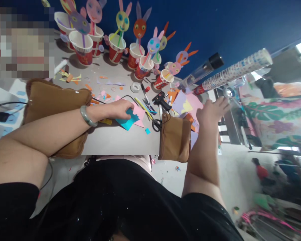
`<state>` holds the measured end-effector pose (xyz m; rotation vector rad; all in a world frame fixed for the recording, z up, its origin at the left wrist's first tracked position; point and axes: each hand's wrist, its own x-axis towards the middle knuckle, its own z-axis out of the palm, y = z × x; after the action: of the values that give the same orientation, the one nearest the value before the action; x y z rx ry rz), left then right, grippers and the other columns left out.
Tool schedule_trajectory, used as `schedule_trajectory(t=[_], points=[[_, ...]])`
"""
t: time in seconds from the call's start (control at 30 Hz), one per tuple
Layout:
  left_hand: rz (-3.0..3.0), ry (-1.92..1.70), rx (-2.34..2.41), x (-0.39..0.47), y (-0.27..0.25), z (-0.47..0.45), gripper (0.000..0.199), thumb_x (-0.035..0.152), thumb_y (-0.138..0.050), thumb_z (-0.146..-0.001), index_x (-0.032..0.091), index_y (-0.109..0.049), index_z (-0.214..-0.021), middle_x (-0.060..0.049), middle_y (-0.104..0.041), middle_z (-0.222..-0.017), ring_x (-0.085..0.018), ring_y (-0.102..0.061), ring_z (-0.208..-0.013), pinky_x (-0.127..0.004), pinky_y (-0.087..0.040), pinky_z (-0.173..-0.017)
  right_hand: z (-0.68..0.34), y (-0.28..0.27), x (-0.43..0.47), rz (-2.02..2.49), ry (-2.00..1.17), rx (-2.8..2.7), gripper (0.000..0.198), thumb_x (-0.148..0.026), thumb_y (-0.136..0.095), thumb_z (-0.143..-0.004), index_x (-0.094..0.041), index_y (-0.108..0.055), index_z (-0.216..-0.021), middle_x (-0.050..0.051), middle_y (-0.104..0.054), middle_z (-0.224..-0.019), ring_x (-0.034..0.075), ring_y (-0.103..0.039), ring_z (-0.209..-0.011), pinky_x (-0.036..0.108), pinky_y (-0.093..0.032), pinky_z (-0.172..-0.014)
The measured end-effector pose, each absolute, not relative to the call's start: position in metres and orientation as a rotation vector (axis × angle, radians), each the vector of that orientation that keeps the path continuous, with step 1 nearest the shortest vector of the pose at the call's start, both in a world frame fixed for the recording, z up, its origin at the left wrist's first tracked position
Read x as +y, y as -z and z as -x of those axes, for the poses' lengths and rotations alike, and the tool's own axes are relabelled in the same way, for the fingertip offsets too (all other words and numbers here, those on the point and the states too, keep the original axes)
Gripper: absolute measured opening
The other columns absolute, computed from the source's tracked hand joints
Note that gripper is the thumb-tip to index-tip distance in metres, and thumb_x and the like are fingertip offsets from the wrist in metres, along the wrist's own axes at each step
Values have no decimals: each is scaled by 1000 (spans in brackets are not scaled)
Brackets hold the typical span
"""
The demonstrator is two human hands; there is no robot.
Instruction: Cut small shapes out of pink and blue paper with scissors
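Observation:
My left hand (121,109), a bangle on its wrist, has its fingers curled onto a piece of blue paper (127,123) that overlaps pink paper (140,115). My right hand (214,108) is stretched out at the table's right side with fingers spread and nothing visible in it. It is just below a long stack of paper cups (237,71) and beside purple and pink paper sheets (194,102). Between the hands lie black-handled scissors (156,125), a black glue gun (162,101) and a small blue scrap (147,131).
Several red paper cups (114,50) with rabbit faces on straws stand along the blue wall. Brown cushions (57,100) lie at left and another brown pad (175,139) at the front right. A roll of tape (135,87) and paper scraps are on the table (120,144).

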<state>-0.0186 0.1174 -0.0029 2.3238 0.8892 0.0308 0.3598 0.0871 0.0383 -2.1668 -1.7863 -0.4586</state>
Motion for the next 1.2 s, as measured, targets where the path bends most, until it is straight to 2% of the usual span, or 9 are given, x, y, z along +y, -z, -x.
schedule_trajectory(t=[0.07,0.13,0.2,0.3,0.43,0.6,0.8,1.03,1.2], points=[[-2312,-55,892,118,4,19,28,31,-56,-73,15,-69,-92,-8,-67,-91,-20,-57,-80,-29,-39,-66,-360,-37,74,2096,391,-1635,24,-37,-67,-85,-18,-73,-97,21,-72,-108,34,-66,-108,54,-49,-94],[-2296,-79,899,119,4,19,27,30,-56,-74,15,-68,-93,-9,-67,-95,-20,-58,-83,-29,-41,-69,-335,-31,52,1990,50,-1817,20,-35,-65,-84,-18,-73,-88,10,-73,-86,25,-68,-81,42,-53,-78],[-2281,-95,920,119,2,19,26,28,-57,-75,15,-68,-94,-9,-67,-97,-21,-59,-85,-30,-42,-72,-300,-25,29,2056,-265,-2062,19,-39,-66,-84,-21,-73,-81,4,-71,-72,20,-65,-67,34,-49,-65],[-2255,-111,957,120,-2,19,26,26,-57,-75,16,-69,-96,-8,-67,-91,-21,-59,-83,-32,-42,-74,-257,-19,9,2340,-233,-2346,20,-38,-67,-85,-21,-72,-77,7,-72,-76,24,-67,-72,32,-42,-58],[-2213,-132,991,119,-5,20,30,28,-58,-73,16,-70,-98,-6,-66,-85,-21,-58,-80,-31,-41,-72,-239,-12,7,2499,-40,-2419,22,-36,-61,-92,-17,-72,-95,16,-74,-100,29,-70,-88,34,-41,-59],[-2183,-149,1004,118,1,18,29,29,-57,-70,16,-69,-92,-5,-66,-84,-19,-56,-77,-29,-39,-69,-242,-3,11,2484,-190,-2372,23,-30,-53,-95,-18,-70,-105,15,-73,-110,28,-70,-92,34,-39,-62],[-2054,-330,1040,115,7,13,24,32,-55,-66,17,-65,-82,-1,-61,-74,-16,-52,-69,-28,-39,-67,-254,-20,27,2306,-773,-2312,13,-26,-58,-82,-18,-68,-84,7,-72,-83,21,-63,-78,31,-37,-63],[-1868,-628,1120,116,4,14,24,30,-57,-68,18,-66,-87,-3,-65,-82,-17,-55,-75,-32,-44,-75,-292,-53,43,1684,-1977,-2092,27,-43,-62,-82,-17,-61,-74,-1,-58,-69,12,-49,-63,27,-38,-62],[-1862,-780,1203,118,11,17,22,30,-59,-71,18,-67,-88,-4,-67,-84,-18,-56,-77,-33,-45,-75,-315,-65,33,1658,-1945,-2223,37,-54,-63,-86,-17,-64,-79,1,-59,-76,13,-50,-68,28,-41,-65]])
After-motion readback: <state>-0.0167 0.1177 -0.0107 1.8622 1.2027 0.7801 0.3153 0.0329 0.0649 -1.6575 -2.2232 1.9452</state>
